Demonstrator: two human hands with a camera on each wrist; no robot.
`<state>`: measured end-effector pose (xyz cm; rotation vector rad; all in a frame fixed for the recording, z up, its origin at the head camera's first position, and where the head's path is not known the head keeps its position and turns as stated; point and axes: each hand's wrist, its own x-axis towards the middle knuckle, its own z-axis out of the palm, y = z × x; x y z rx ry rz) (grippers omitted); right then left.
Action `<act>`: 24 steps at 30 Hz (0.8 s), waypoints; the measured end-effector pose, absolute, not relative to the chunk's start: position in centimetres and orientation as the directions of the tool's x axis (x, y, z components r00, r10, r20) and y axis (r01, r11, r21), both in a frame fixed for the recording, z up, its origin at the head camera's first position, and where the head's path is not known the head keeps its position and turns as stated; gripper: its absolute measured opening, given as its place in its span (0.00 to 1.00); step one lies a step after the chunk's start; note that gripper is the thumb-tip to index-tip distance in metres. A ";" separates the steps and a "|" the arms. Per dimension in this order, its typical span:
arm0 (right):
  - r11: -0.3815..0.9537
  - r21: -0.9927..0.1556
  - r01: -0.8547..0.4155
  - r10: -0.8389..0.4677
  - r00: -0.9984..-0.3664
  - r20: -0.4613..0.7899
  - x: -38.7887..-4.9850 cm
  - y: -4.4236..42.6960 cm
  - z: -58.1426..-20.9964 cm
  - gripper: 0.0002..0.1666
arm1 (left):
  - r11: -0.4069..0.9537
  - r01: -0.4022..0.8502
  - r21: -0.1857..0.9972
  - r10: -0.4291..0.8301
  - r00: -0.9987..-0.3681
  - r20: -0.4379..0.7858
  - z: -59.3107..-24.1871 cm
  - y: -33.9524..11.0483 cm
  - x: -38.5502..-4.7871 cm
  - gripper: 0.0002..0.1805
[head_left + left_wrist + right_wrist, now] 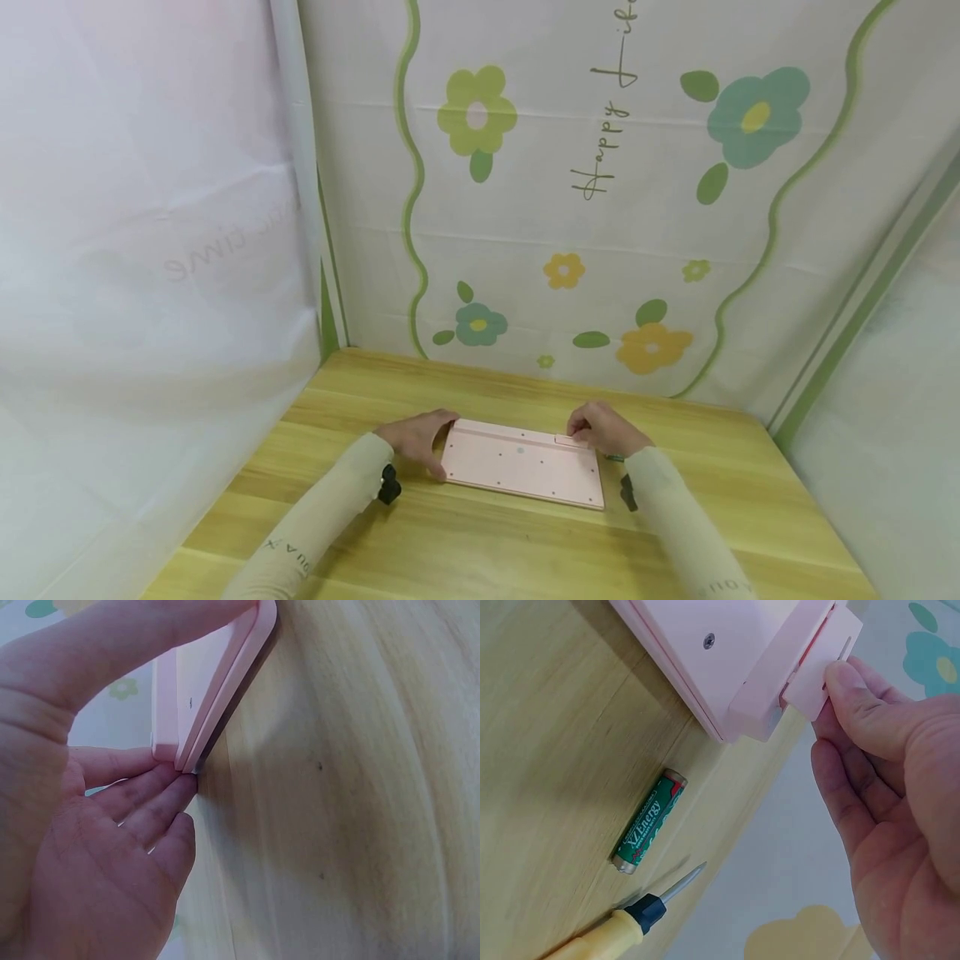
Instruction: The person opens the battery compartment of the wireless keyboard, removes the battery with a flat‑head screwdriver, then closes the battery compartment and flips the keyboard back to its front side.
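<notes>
A flat pink keyboard (517,475) lies underside up on the table, with small screws dotted over it and a raised ridge along its far edge. My left hand (412,437) grips its left end, the thumb at the near corner and the fingers at the far corner; the left wrist view shows those fingers (161,802) against the ridge. At the ridge's right end, my right hand (885,757) pinches a small pink battery cover (821,675) between thumb and fingers. In the right wrist view the cover sits tilted over the battery slot, whose inside is mostly hidden.
Right of the keyboard, a green battery (651,821) lies on the wooden table (450,542). Beside it is a screwdriver (611,934) with a yellow handle and a pointed metal tip. A flower-printed curtain (525,208) hangs behind the table, with pale sheets at both sides.
</notes>
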<state>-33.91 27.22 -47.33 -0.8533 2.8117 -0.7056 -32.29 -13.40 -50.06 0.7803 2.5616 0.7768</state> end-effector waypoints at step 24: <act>0.720 -0.470 -0.510 -0.567 -0.823 0.024 -33.9 27.2 -47.5 0.09 | 0.685 0.390 0.616 0.597 -0.784 -0.167 -50.2 -13.4 -32.5 0.66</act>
